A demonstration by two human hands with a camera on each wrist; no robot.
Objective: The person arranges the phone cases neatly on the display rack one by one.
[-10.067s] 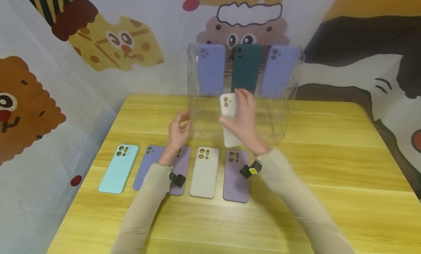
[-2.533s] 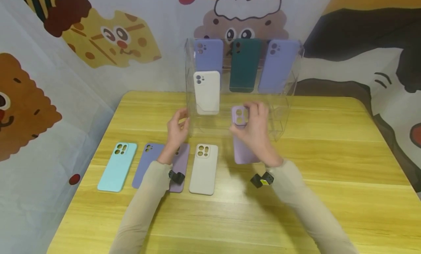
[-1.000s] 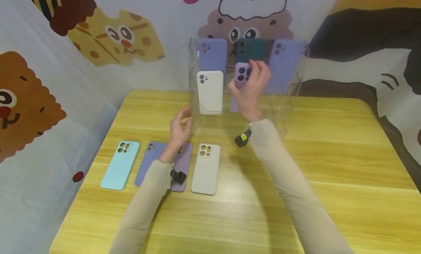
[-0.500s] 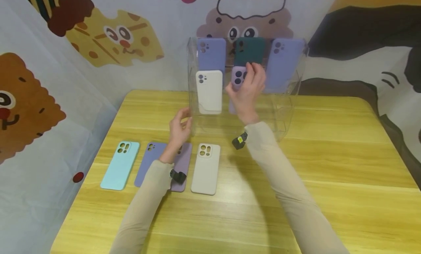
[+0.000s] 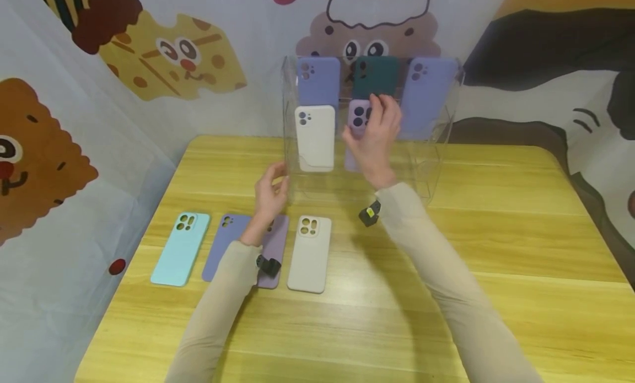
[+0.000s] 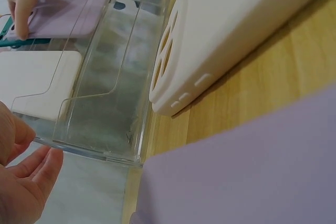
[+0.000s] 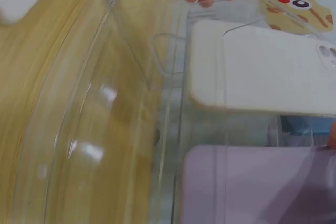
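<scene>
A clear acrylic display rack stands at the back of the table. My right hand grips a lilac phone case by its sides, upright in the middle of the rack's lower tier, in front of a dark green phone case. To its left a white phone case leans in the same tier. My left hand pinches the rack's left side edge between thumb and fingers, as the left wrist view shows. Periwinkle phone cases fill both ends of the upper tier.
Flat on the wooden table lie an aqua phone case, a blue-violet one, a mauve one partly under my left wrist, and a cream one. A cartoon-printed cloth hangs behind the rack.
The white case went into the lower left of the rack. My right hand then lifted the lilac case from the table into the middle; over the last half second it barely moves. The left hand stays.
</scene>
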